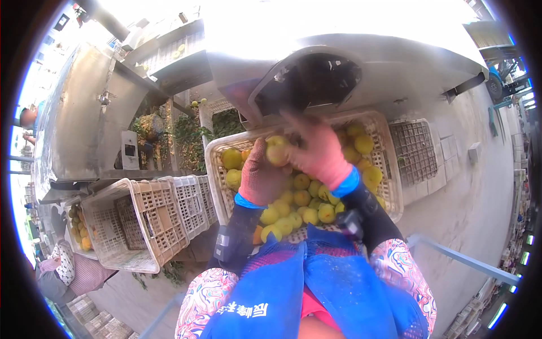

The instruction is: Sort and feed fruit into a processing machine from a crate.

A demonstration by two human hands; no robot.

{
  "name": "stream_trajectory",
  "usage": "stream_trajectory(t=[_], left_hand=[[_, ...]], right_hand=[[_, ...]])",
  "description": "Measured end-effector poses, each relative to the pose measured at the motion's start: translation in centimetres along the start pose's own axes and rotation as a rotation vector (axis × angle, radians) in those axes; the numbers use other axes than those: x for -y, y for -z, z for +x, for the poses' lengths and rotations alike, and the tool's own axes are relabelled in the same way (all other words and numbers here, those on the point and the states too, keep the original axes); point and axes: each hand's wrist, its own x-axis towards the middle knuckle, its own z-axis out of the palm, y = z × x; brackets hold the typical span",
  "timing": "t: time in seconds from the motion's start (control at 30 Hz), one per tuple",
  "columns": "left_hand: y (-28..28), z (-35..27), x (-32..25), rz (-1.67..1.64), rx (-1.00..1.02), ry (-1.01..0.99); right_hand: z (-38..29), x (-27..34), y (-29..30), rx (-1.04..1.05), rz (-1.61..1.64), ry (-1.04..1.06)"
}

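Pink gloves with blue cuffs cover both of my hands above a white plastic crate (394, 186) of round yellow-green fruit (309, 216). My left hand (263, 176) is palm up and holds a pale yellow fruit (277, 153) with a pinkish tint; whether a second fruit lies against it is hard to tell. Close by on the right, my right hand (319, 148) is blurred, its fingers spread and its thumb side next to that fruit. Beyond the hands, the dark mouth of a metal chute (311, 80) opens over the crate's far edge. My hands hide part of the fruit.
White crates (159, 224) stand to the left, and one beyond them holds orange-yellow fruit (80, 229). Another person (63, 267) is at far left. A metal machine housing (93, 114) rises behind. A grey crate (414, 151) and a blue rail (465, 260) are right.
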Motion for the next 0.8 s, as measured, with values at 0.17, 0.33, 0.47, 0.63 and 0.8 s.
stream_trajectory(t=[0.17, 0.33, 0.47, 0.63, 0.8], left_hand=[[-2.4, 0.7, -0.5, 0.202, 0.027, -0.067], [6.4, 0.8, 0.4, 0.933, -0.321, -0.165], [11.3, 2.7, 3.3, 1.862, -0.551, 0.276], [24.0, 4.0, 8.3, 2.693, -0.579, 0.400], [23.9, 7.2, 9.3, 2.750, -0.555, 0.514]], right_hand=[[-2.4, -0.4, -0.8, 0.090, 0.014, -0.027], [2.6, -3.5, -1.9, -0.270, -0.266, 0.190], [7.6, -7.0, -2.1, -0.244, -0.514, 0.279], [2.6, -5.8, -0.9, -0.312, 0.048, 0.293], [-6.8, -20.5, -8.1, 0.302, -0.459, -0.202]])
